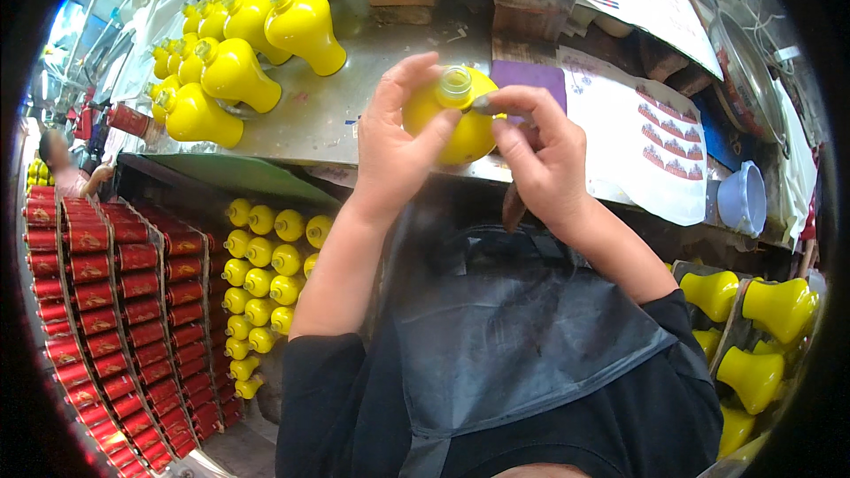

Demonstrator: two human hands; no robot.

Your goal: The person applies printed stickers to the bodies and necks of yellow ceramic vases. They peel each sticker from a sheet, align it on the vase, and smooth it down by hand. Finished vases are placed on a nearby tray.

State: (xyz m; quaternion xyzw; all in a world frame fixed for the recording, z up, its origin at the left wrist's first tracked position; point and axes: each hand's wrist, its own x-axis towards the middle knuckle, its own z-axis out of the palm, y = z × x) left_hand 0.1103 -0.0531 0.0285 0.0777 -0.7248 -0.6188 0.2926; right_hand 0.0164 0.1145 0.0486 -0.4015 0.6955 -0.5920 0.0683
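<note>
A glossy yellow bottle (467,143) with a clear glass threaded neck stands in front of me at the bench's near edge. My left hand (397,128) is wrapped round its left side, thumb across the front of its shoulder. My right hand (547,146) is at the bottle's right side, index finger and thumb drawn together against the shoulder just below the neck. The index fingertip looks dark. A dark brown piece (513,208) sticks out below the right palm; its kind is unclear. What lies between the right fingers is hidden.
Several yellow bottles (305,31) stand at the bench's back left. Printed sheets (660,150) and a purple pad (531,80) lie right of my hands, near a pale blue basin (742,199). Racks hold red cylinders (137,283) at left and yellow bottles (753,381) at right. A person (71,168) is far left.
</note>
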